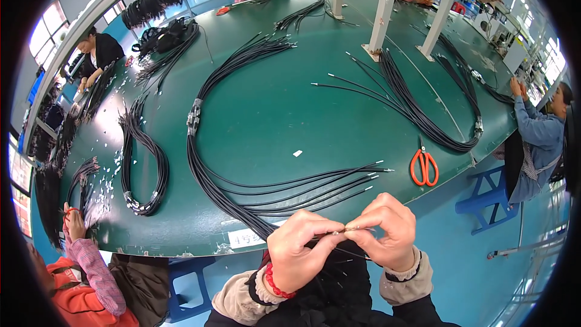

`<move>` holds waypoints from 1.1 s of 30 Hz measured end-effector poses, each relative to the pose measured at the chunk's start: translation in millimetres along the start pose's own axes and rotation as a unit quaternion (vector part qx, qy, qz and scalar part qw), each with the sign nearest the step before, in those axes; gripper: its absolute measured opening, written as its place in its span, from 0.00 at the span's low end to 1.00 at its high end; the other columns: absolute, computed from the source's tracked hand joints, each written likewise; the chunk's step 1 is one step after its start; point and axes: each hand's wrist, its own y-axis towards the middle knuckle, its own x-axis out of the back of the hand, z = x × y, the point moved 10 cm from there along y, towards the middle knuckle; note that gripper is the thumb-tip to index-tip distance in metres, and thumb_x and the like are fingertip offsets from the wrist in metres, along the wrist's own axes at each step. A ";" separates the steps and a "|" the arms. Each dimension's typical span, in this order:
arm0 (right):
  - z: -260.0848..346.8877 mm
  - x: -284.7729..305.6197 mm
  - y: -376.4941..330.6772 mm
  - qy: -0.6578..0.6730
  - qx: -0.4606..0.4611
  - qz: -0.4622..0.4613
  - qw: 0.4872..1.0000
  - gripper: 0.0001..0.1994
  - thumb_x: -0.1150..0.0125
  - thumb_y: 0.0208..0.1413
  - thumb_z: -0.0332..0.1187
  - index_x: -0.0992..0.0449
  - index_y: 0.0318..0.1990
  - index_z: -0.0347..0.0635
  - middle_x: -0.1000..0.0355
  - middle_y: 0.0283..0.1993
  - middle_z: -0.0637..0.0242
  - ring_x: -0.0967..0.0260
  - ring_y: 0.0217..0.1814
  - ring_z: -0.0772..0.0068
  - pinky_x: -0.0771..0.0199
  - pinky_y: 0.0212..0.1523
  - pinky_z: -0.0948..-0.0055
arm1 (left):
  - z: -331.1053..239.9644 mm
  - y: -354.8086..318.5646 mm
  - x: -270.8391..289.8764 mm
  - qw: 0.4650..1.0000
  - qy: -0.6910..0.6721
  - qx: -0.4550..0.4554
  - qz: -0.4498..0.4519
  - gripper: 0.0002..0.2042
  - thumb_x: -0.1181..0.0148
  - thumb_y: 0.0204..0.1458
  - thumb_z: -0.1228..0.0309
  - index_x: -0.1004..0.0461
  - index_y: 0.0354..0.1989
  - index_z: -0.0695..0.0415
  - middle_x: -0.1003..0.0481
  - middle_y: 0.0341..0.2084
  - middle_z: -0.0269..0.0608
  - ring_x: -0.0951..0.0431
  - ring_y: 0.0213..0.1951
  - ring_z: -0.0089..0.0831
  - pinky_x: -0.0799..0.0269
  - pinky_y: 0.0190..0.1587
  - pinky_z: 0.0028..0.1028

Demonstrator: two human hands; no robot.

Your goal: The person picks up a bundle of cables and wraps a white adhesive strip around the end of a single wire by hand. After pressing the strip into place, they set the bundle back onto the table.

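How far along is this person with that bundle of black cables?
Done: cannot tell; several cable ends on the green table already show metal tips. In hand: left hand and right hand pinch one thin cable end between them. Left: unclear.

Green counter (266,109) fills my view, blue floor (478,266) beneath it. Blue stool (484,197) at right. Daylight through windows (51,33) at left.
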 end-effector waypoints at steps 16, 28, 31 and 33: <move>36.3 11.2 -2.8 -0.185 0.062 0.003 0.981 0.11 0.25 0.31 0.33 0.25 0.23 0.46 0.33 0.18 0.76 0.38 0.18 0.78 0.47 0.20 0.78 | 0.4 -7.4 0.0 0.998 -0.030 0.056 0.000 0.08 0.36 0.37 0.85 0.24 0.28 0.65 0.25 0.23 0.42 0.26 0.25 0.26 0.33 0.27 0.20; 2.0 2.0 9.5 0.071 -0.053 0.050 0.995 0.09 0.27 0.32 0.29 0.22 0.25 0.42 0.33 0.22 0.71 0.38 0.20 0.78 0.40 0.19 0.79 | 22.5 -8.4 -21.1 0.944 -0.219 0.200 0.145 0.04 0.37 0.42 0.85 0.24 0.28 0.66 0.27 0.23 0.42 0.24 0.27 0.28 0.29 0.29 0.22; 7.4 -3.6 10.1 0.073 0.000 0.101 0.992 0.09 0.27 0.33 0.28 0.21 0.25 0.42 0.33 0.21 0.71 0.38 0.20 0.78 0.40 0.19 0.79 | 24.1 -7.3 -21.8 0.940 -0.219 0.192 0.176 0.05 0.36 0.41 0.84 0.24 0.28 0.66 0.26 0.24 0.42 0.24 0.26 0.27 0.30 0.28 0.22; 6.6 -4.5 7.4 0.035 0.021 0.084 0.996 0.09 0.28 0.33 0.27 0.21 0.26 0.42 0.33 0.22 0.71 0.38 0.20 0.78 0.41 0.19 0.79 | 31.7 -9.0 -24.9 0.937 -0.226 0.190 0.189 0.06 0.35 0.40 0.84 0.24 0.28 0.65 0.26 0.24 0.42 0.25 0.26 0.27 0.30 0.28 0.22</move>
